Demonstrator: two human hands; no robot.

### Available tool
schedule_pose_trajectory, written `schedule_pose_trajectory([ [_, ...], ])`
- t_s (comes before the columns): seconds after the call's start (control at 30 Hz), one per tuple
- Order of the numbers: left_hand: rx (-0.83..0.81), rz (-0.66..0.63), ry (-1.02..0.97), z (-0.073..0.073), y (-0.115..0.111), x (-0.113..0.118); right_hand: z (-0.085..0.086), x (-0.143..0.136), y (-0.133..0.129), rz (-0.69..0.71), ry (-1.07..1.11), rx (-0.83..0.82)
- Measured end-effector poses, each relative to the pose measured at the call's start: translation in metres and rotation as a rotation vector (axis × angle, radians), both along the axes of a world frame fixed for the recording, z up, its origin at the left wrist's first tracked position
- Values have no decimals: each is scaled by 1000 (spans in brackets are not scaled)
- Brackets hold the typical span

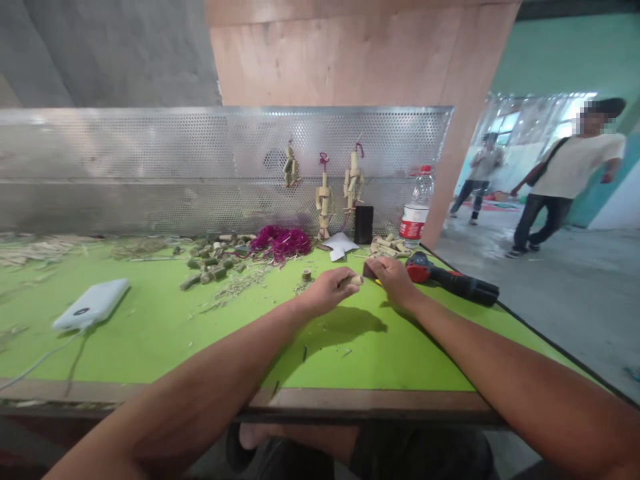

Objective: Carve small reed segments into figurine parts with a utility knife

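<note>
My left hand is closed around a short pale bamboo piece, whose end points to the right. Just beside it, my right hand pinches a small dark flat piece that resembles sandpaper. The two hands are slightly apart, above the green tabletop. A small yellow thing shows under my right fingers; I cannot tell whether it is held. Left of my hands, a short bamboo ring stands on the table among shavings.
Behind lie bamboo offcuts, purple string and white paper. Bamboo figures hang on the perforated metal panel. A bottle and power tool are right, a white power bank left. Two people walk beyond.
</note>
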State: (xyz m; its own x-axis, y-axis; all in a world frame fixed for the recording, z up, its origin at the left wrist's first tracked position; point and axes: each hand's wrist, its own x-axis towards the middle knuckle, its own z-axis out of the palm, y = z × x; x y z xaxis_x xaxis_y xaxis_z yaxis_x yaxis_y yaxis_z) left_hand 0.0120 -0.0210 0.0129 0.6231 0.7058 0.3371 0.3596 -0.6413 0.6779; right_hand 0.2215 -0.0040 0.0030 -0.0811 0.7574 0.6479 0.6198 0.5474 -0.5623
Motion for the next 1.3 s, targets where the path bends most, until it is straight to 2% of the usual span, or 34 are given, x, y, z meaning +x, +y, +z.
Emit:
schedule_pose_trajectory([
  [0.1, -58, 42, 1, -2, 2, 0, 4, -6, -5, 13, 92, 51],
  [0.2, -92, 84, 29, -7, 7, 3, 5, -22, -13, 91, 2, 10],
  [0.27, -65, 100, 49, -9, 8, 5, 3, -28, -14, 79, -69, -18],
  [0.43, -20, 68, 34, -4, 2, 6, -7, -15, -3, -5, -109, -12],
  [0.53, -3, 80, -8, -2, 1, 5, -4, -7, -2, -63, -6, 9],
  [0.6, 15, 106, 8, -4, 3, 5, 1, -11, -7, -34, 41, 37],
  [0.7, 10, 69, 54, -8, 8, 6, 3, -25, -17, 30, -6, 54],
  [0.8, 41, -1, 38, -12, 10, 8, -1, -32, -19, -2, -152, 80],
  [0.93, 71, 7, 83, -6, 6, 7, -5, -18, -7, -56, -209, 59],
  [1.03, 127, 33, 79, -1, 2, 4, -2, -3, -1, -131, -63, 47],
  [1.1, 122, 65, 58, -2, 3, 4, 2, -2, -3, -105, 35, 72],
  [1.17, 57, 88, 44, -6, 6, 3, 4, -10, -9, -18, 47, 79],
  [1.23, 9, 89, 13, -12, 11, 4, 4, -21, -16, 31, -43, 72],
  [1.3, 17, 77, -18, -15, 14, 6, 2, -29, -19, 16, -152, 80],
])
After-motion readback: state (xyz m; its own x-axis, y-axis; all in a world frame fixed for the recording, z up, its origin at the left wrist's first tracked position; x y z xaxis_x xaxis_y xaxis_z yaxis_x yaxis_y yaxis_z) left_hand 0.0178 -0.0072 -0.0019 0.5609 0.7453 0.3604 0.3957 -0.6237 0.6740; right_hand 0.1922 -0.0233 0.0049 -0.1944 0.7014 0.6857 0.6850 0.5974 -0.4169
